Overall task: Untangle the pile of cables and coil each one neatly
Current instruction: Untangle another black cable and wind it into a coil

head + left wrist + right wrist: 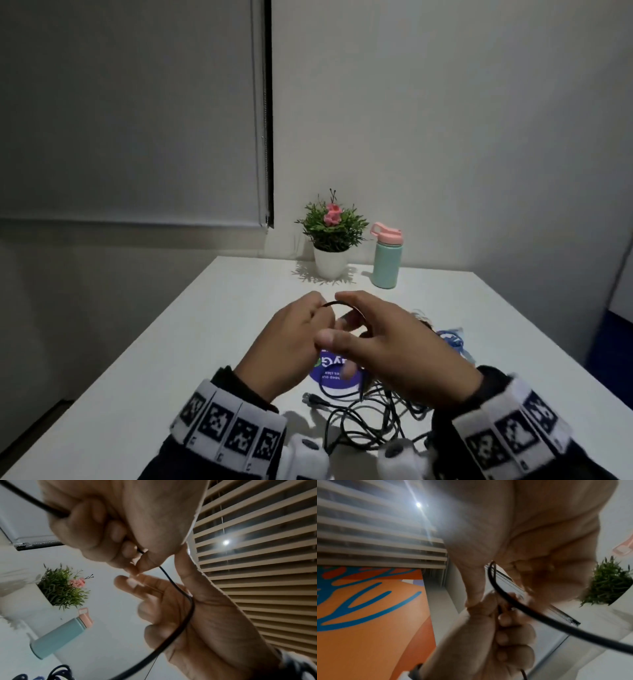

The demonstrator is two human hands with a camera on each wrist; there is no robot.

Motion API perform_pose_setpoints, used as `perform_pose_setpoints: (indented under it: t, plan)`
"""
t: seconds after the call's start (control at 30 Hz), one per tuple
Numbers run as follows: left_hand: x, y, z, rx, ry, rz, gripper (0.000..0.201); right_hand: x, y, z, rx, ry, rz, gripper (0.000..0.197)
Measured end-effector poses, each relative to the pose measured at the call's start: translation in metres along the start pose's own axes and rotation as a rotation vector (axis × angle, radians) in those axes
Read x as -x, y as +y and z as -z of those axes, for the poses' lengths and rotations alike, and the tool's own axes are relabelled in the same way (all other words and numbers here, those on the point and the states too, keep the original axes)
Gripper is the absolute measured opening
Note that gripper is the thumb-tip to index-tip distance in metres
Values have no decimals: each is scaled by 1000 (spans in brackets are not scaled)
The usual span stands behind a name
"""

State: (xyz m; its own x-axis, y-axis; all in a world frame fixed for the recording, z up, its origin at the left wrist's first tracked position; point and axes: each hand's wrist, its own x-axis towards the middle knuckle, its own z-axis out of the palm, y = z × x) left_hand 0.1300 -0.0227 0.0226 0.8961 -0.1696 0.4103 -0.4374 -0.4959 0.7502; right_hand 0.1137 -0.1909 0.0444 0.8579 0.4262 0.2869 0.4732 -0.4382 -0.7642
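Observation:
Both hands are raised over the white table (171, 359), close together. My left hand (294, 339) is a fist gripping a thin black cable (337, 303); the left wrist view shows its fingers (96, 524) curled round that cable (187, 609). A short arc of cable bridges to my right hand (394, 339), where it bends through the crook of the thumb and crosses the palm (173, 615), fingers loosely bent round it. In the right wrist view the cable (530, 614) loops under the right hand (530, 534) into the left fist (498, 635). A tangled pile of black cables (370, 418) lies beneath the hands.
A blue cable bundle (452, 341) lies right of the hands. A round purple sticker (334, 375) sits under them. A potted plant (332, 236) and a mint bottle with a pink lid (387, 260) stand at the table's far edge, against the wall.

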Motion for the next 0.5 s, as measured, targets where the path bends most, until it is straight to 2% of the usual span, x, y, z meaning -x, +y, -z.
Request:
perform_pose_setpoints:
  t: [0.07, 0.1, 0.23, 0.33, 0.4, 0.5]
  plan:
    - [-3, -7, -1, 140, 23, 31, 29, 2, 8, 2, 69, 149, 104, 21]
    - [-6, -11, -1, 177, 6, 39, 30, 3, 15, 6, 52, 243, 137, 12]
    - [-9, -29, 2, 174, -90, 143, 34, 0, 47, 31, -285, 584, 124, 20]
    - [-9, -38, 3, 287, -104, 308, 36, -7, 77, 47, -330, 765, 28, 22]
    - [-9, -43, 5, 554, -57, 451, 35, -9, 96, 48, -171, 755, -66, 22]
    - [-9, -37, 5, 906, -50, 561, 29, -4, 108, 39, 374, 454, -274, 20]
